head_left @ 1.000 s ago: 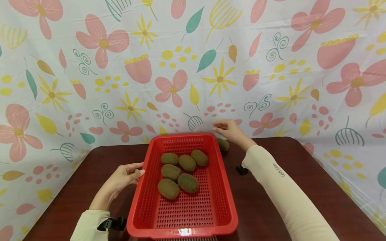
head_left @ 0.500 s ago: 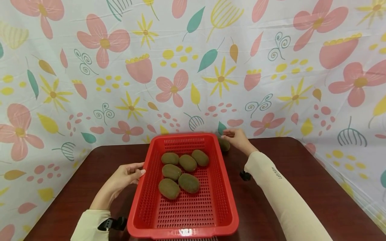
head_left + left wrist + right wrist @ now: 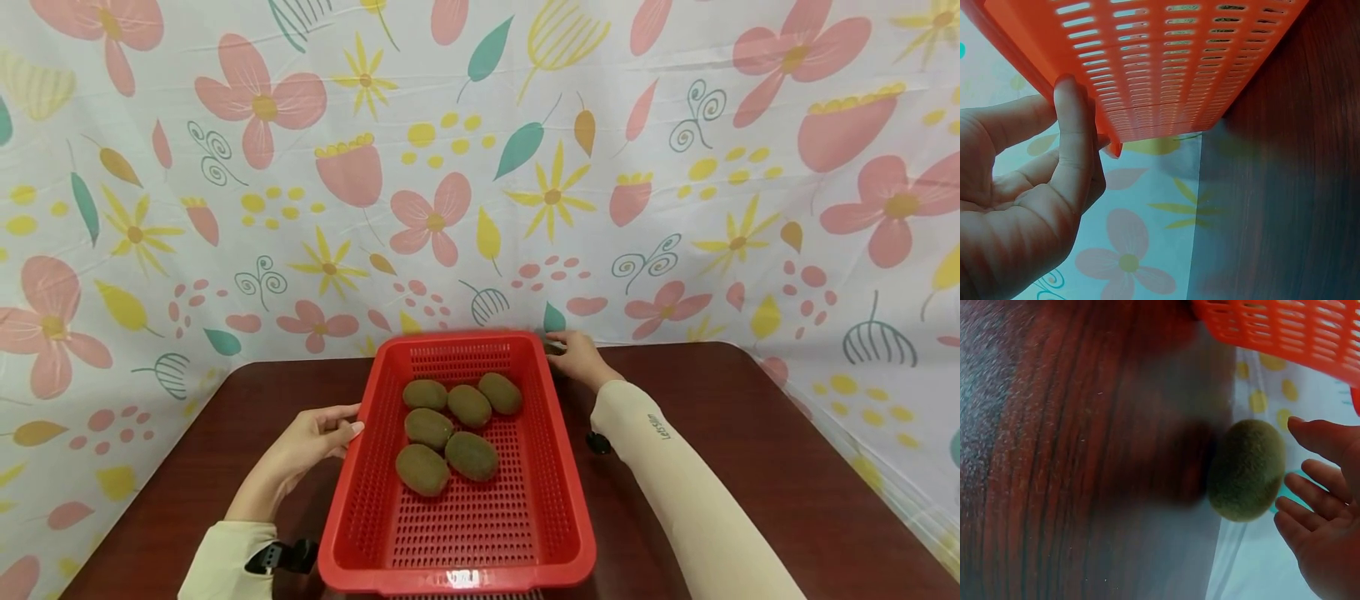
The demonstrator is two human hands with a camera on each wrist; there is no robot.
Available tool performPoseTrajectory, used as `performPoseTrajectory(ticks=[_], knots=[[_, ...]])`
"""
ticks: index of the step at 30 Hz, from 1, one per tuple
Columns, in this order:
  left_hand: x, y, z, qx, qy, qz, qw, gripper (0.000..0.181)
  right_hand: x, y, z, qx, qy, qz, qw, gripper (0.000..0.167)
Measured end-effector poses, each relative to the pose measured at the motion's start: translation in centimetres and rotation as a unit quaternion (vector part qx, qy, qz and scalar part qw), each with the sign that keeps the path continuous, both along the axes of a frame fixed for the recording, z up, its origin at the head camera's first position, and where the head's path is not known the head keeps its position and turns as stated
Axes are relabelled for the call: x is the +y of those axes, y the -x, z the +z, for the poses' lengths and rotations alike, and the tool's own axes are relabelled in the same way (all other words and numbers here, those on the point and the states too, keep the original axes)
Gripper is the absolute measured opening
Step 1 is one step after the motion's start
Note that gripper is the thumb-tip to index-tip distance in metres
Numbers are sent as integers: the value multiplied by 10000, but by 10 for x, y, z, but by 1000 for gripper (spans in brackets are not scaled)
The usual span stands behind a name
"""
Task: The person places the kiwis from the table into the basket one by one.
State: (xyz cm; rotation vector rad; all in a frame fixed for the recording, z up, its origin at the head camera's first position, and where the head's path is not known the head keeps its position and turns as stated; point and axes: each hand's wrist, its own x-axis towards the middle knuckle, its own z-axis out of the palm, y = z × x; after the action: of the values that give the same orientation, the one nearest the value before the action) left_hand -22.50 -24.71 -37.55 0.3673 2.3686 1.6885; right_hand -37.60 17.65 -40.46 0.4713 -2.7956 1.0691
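A red perforated plastic basket [image 3: 390,542] stands on the table, holding several brown kiwifruits [image 3: 422,470] in its far half. At its left rim, my left hand [image 3: 311,442] pinches the edge between thumb and fingers; the left wrist view shows the fingertips at the rim. Beyond the basket's far right corner, my right hand [image 3: 581,362] reaches down over one more kiwifruit [image 3: 1247,470]. In the right wrist view its thumb and fingers are spread beside that fruit, with no grip on it. The head view mostly hides this fruit behind the hand.
The dark reddish-brown wooden table [image 3: 720,467] runs back to a white floral-printed cloth [image 3: 480,167] hanging behind its far edge. The loose kiwifruit lies close to that cloth and the basket's corner.
My right hand has come down and toward me from above the far table edge to the loose kiwifruit. The left hand and basket have stayed in place.
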Motion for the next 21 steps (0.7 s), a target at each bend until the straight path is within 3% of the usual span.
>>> performPoseTrajectory(ticks=[9,21], knots=[[0,0,0,26,-2,4,10000,56,-13,4,-8,250,-169,60,9995,42],[0,0,-1,-3,-1,40,10000,56,-17,3,-11,470,-723,-666,9940,24]])
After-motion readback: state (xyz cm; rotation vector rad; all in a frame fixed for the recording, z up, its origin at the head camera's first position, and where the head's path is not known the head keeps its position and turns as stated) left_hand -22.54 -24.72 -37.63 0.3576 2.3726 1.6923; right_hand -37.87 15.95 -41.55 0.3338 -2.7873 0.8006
